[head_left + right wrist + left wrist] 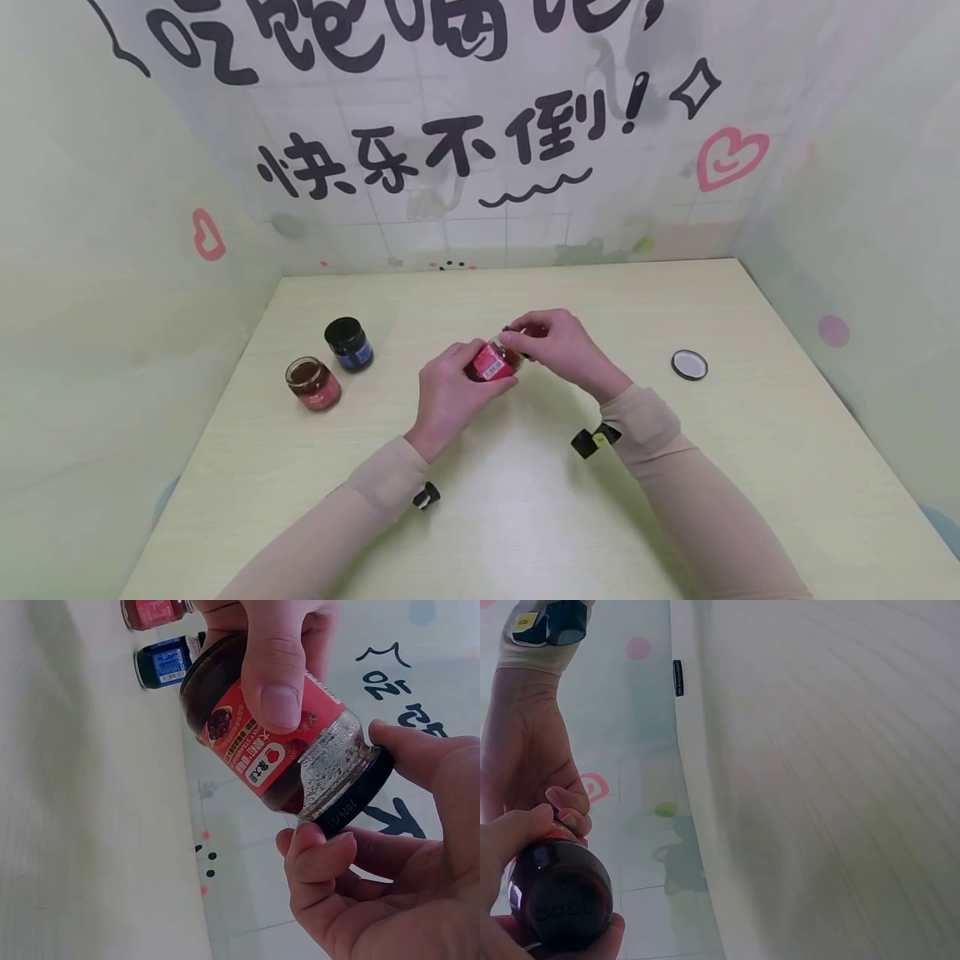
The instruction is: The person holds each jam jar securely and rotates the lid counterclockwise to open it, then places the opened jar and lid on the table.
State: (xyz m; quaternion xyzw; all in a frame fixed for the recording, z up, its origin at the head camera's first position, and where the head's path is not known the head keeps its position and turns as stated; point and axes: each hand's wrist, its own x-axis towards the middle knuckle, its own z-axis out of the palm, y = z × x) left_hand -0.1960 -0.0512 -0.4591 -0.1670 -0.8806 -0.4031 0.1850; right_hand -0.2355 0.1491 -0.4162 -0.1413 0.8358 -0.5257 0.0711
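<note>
My left hand grips a glass jar with a red label, held tilted above the table. In the right wrist view, dark red jam fills the lower part of this jam jar, and the glass near its neck is smeared. A black lid sits on the jar's mouth. Fingers and thumb of my right hand pinch the lid's edge from both sides. The left wrist view shows the round dark base of the jar, with my left fingers curled about it.
On the left of the table stands a lidless jam jar with a pink-red label. Just behind it is a dark jar with a blue label and a black lid. A loose lid lies white side up on the right. Walls border the table.
</note>
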